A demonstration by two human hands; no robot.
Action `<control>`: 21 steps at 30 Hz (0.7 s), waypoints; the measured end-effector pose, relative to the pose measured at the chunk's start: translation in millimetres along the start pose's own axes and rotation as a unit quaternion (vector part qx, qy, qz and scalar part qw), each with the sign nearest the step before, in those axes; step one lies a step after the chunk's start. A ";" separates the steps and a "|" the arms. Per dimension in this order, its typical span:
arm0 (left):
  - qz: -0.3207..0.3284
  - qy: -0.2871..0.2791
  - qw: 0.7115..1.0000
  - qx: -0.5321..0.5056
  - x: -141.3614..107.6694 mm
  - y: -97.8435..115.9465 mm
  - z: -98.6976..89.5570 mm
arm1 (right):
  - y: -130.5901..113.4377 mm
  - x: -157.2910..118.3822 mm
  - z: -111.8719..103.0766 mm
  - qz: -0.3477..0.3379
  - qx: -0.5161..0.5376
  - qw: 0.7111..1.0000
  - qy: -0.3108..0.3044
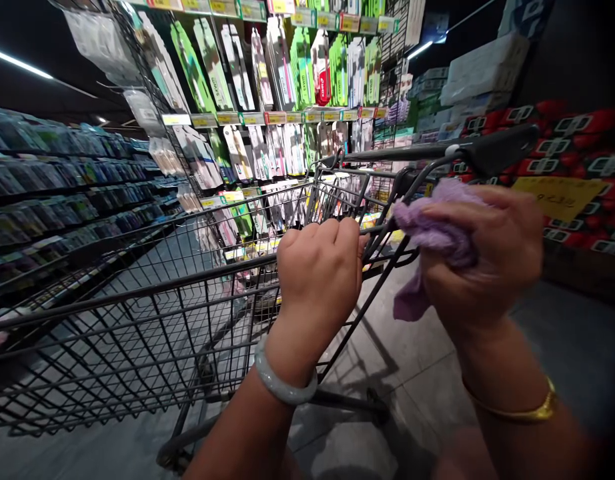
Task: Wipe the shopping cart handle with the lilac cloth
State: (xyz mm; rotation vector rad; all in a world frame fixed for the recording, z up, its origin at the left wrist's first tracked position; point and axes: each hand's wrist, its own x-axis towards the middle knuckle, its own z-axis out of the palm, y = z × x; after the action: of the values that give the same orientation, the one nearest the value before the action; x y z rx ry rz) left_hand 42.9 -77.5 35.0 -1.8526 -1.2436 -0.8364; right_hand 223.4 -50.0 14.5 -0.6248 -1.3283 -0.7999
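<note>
A dark wire shopping cart (152, 291) stands across the view, its basket to the left and its handle (397, 153) toward the upper right. My left hand (320, 267), with a pale bangle on the wrist, is closed around the cart's top side rail near the handle end. A crumpled purple cloth (447, 220) is bunched in my right hand (492, 260), its loose end hanging below the fingers. That hand, with a gold bracelet at the wrist, is beside the cart's rear frame bars; whether the cloth touches them I cannot tell.
Beyond the cart rises a rack of packaged toothbrushes (287, 73) with price tags. Long stocked shelves (62, 200) line the left aisle. Red packages (557, 147) are stacked at right, with a yellow price sign (560, 197). Grey tiled floor (412, 373) lies below.
</note>
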 end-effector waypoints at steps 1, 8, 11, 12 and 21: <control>-0.001 0.000 1.000 0.000 0.1 0.0 -0.2 | 4.1 1.5 -0.9 0.011 -0.008 1.000 0.014; 0.000 -0.004 1.000 0.000 0.5 0.9 -2.8 | -17.0 -8.3 4.5 0.008 0.018 0.999 -0.032; 0.000 -0.005 1.000 0.005 0.3 1.1 -2.8 | -26.7 -11.7 7.3 -0.030 0.021 0.997 -0.062; 0.000 -0.005 1.000 0.004 0.2 1.0 -2.5 | -26.2 -11.4 7.3 -0.036 0.022 0.997 -0.060; 0.000 -0.002 1.000 0.001 0.4 0.1 -1.6 | -14.3 -9.7 4.5 0.009 0.012 0.999 -0.036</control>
State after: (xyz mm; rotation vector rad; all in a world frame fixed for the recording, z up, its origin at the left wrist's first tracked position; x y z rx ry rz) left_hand 42.9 -78.7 36.2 -1.8541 -1.2465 -0.8317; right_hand 208.7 -53.5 4.9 -0.6508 -1.3937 -0.7525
